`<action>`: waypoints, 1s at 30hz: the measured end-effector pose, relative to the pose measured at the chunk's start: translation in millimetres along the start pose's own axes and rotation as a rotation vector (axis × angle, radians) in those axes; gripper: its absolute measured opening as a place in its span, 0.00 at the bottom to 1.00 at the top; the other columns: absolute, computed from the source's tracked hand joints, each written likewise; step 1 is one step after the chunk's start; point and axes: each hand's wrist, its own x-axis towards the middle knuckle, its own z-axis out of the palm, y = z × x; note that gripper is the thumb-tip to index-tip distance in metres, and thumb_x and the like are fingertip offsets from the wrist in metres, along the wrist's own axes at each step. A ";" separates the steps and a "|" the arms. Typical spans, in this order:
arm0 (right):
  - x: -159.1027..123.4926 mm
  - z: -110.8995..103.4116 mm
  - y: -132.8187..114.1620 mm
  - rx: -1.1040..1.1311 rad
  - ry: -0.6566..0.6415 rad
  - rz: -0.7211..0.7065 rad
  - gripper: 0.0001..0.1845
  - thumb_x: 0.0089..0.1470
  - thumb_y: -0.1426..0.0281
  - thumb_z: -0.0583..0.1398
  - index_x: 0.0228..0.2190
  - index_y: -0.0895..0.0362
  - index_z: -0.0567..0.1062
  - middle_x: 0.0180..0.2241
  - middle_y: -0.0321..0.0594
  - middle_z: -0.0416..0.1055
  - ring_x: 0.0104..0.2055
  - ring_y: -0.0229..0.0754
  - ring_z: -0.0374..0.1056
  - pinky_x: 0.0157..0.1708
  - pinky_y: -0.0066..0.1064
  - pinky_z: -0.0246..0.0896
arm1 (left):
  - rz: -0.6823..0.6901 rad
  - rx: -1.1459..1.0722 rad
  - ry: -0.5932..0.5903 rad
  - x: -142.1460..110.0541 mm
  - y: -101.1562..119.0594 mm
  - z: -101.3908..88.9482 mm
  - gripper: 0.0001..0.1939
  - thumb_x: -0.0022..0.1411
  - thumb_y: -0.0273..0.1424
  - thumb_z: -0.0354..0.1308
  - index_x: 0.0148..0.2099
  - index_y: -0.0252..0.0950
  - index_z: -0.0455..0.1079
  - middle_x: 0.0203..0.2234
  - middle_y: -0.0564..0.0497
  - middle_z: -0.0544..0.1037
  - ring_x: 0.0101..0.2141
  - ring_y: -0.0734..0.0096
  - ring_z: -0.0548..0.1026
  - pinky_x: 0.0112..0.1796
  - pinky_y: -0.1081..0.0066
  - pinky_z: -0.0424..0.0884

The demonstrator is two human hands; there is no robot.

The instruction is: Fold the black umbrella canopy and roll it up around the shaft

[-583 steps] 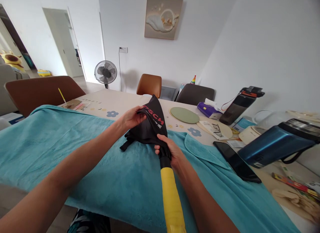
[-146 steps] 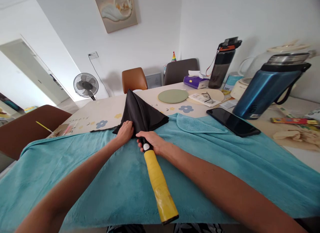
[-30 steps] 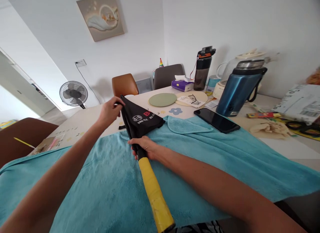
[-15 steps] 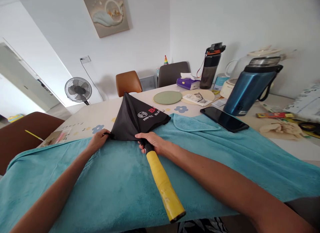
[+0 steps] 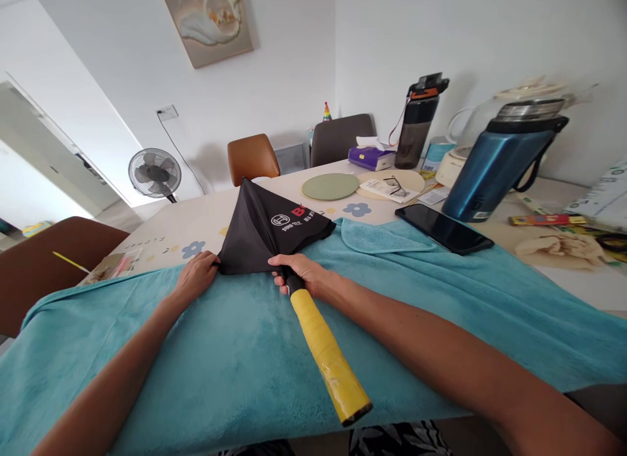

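A folded black umbrella with a white and red logo lies on a teal towel, its yellow handle pointing toward me. My left hand pinches the left corner of the black canopy, pulled out flat. My right hand is closed round the black shaft just above the yellow handle. The canopy spreads as a triangle with its tip pointing away from me.
A black phone lies on the towel's far right edge. Behind it stand a blue thermos jug, a dark bottle, a tissue box and a green round mat. Chairs and a fan stand beyond the table.
My left hand came down from the canopy's raised tip to its left corner and drew the cloth out flat. My right hand has kept its grip on the shaft.
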 end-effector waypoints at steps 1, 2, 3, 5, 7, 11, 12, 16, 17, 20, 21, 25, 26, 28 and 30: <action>1.5 -1.1 0.2 -0.001 -0.008 0.002 0.10 0.51 0.73 0.59 0.23 0.59 0.62 0.16 0.31 0.61 0.15 0.31 0.58 0.11 0.22 0.56 | 0.006 0.009 -0.010 0.0 0.9 -1.1 0.12 0.56 0.28 0.43 0.35 0.38 0.68 0.37 0.47 0.74 0.41 0.59 0.69 0.40 0.64 0.64; 2.8 -2.0 0.4 -0.002 -0.014 0.002 0.10 0.51 0.72 0.59 0.23 0.59 0.62 0.16 0.31 0.61 0.15 0.31 0.58 0.11 0.22 0.57 | 0.014 0.015 -0.014 -0.2 2.5 -3.0 0.12 0.55 0.27 0.43 0.35 0.38 0.68 0.37 0.47 0.74 0.41 0.59 0.69 0.41 0.63 0.64; 3.9 -2.7 0.7 -0.005 -0.017 0.000 0.10 0.51 0.72 0.59 0.23 0.59 0.63 0.17 0.31 0.61 0.15 0.31 0.58 0.11 0.22 0.57 | 0.026 0.017 -0.002 -0.8 5.5 -6.1 0.13 0.54 0.25 0.43 0.36 0.38 0.68 0.38 0.47 0.74 0.41 0.59 0.69 0.42 0.62 0.64; 5.4 -3.3 1.1 -0.015 -0.016 -0.009 0.09 0.50 0.73 0.59 0.23 0.59 0.63 0.17 0.32 0.62 0.15 0.32 0.59 0.11 0.23 0.58 | 0.077 -0.006 0.083 -3.6 17.3 -15.0 0.16 0.52 0.21 0.43 0.38 0.38 0.68 0.42 0.48 0.74 0.43 0.59 0.69 0.45 0.60 0.62; 5.6 -2.8 1.2 -0.032 0.005 -0.014 0.08 0.50 0.74 0.59 0.24 0.59 0.63 0.17 0.32 0.63 0.16 0.32 0.60 0.11 0.23 0.59 | 0.162 -0.090 0.215 -8.4 38.1 -26.5 0.17 0.52 0.21 0.43 0.41 0.39 0.67 0.45 0.49 0.72 0.45 0.61 0.69 0.47 0.60 0.62; 3.3 0.1 0.4 -0.052 0.035 -0.011 0.07 0.51 0.73 0.59 0.24 0.60 0.65 0.16 0.33 0.64 0.15 0.34 0.61 0.11 0.24 0.60 | 0.425 -0.332 0.240 -16.4 91.1 -44.9 0.10 0.58 0.29 0.52 0.43 0.39 0.67 0.42 0.49 0.73 0.45 0.66 0.69 0.46 0.66 0.65; 2.6 0.7 0.2 -0.053 0.026 -0.014 0.06 0.51 0.73 0.58 0.24 0.61 0.66 0.15 0.34 0.64 0.15 0.34 0.61 0.11 0.24 0.59 | 0.468 -0.338 0.219 -16.9 101.9 -46.9 0.10 0.57 0.31 0.54 0.43 0.39 0.67 0.41 0.49 0.73 0.44 0.66 0.69 0.45 0.66 0.66; 2.0 0.7 0.3 -0.032 -0.026 -0.034 0.04 0.52 0.74 0.57 0.27 0.62 0.68 0.17 0.34 0.66 0.16 0.34 0.63 0.12 0.24 0.62 | 0.487 -0.297 0.230 -14.0 122.1 -46.6 0.06 0.59 0.30 0.53 0.39 0.39 0.69 0.36 0.49 0.74 0.40 0.67 0.70 0.41 0.67 0.68; 2.6 0.2 0.7 -0.023 -0.032 -0.038 0.04 0.53 0.74 0.57 0.27 0.62 0.68 0.17 0.34 0.66 0.17 0.35 0.63 0.13 0.25 0.64 | 0.477 -0.282 0.238 -13.1 122.6 -45.6 0.06 0.60 0.30 0.52 0.38 0.39 0.69 0.35 0.49 0.74 0.39 0.68 0.70 0.40 0.68 0.68; 4.7 -1.7 1.7 0.010 -0.035 -0.043 0.04 0.53 0.74 0.57 0.28 0.62 0.68 0.18 0.35 0.67 0.18 0.36 0.65 0.18 0.30 0.69 | 0.442 -0.276 0.273 -12.6 120.9 -42.6 0.06 0.60 0.29 0.50 0.34 0.39 0.69 0.34 0.50 0.74 0.38 0.69 0.71 0.38 0.69 0.68; 5.4 -2.2 1.9 0.019 -0.038 -0.039 0.04 0.53 0.74 0.57 0.28 0.62 0.68 0.18 0.35 0.67 0.18 0.36 0.65 0.19 0.31 0.70 | 0.426 -0.289 0.289 -13.3 120.4 -41.7 0.06 0.60 0.29 0.50 0.34 0.39 0.68 0.33 0.51 0.74 0.37 0.70 0.71 0.38 0.70 0.68; 7.1 -3.6 1.8 0.018 -0.041 -0.041 0.05 0.52 0.73 0.59 0.28 0.62 0.68 0.17 0.32 0.65 0.16 0.34 0.62 0.19 0.32 0.70 | 0.333 -0.402 0.254 -18.0 120.1 -38.9 0.04 0.56 0.25 0.50 0.31 0.39 0.64 0.34 0.53 0.74 0.29 0.76 0.70 0.30 0.74 0.66; 7.3 -3.7 1.7 0.014 -0.039 -0.047 0.05 0.52 0.72 0.59 0.28 0.62 0.68 0.17 0.32 0.65 0.16 0.33 0.61 0.19 0.31 0.70 | 0.317 -0.428 0.217 -19.2 119.9 -38.4 0.04 0.55 0.24 0.50 0.30 0.38 0.63 0.34 0.53 0.74 0.26 0.78 0.69 0.27 0.75 0.65; 7.7 -3.6 1.5 0.004 -0.031 -0.050 0.06 0.52 0.72 0.60 0.28 0.62 0.68 0.16 0.31 0.64 0.15 0.33 0.60 0.18 0.30 0.69 | 0.302 -0.466 0.163 -21.0 118.7 -37.3 0.05 0.53 0.22 0.50 0.29 0.37 0.61 0.35 0.54 0.74 0.23 0.81 0.65 0.25 0.76 0.62; 7.7 -3.2 1.4 -0.006 -0.018 -0.043 0.05 0.51 0.72 0.60 0.27 0.62 0.68 0.15 0.31 0.63 0.15 0.32 0.60 0.18 0.29 0.69 | 0.292 -0.492 0.147 -21.4 116.7 -35.0 0.06 0.53 0.21 0.49 0.28 0.37 0.60 0.35 0.55 0.74 0.23 0.81 0.65 0.25 0.77 0.62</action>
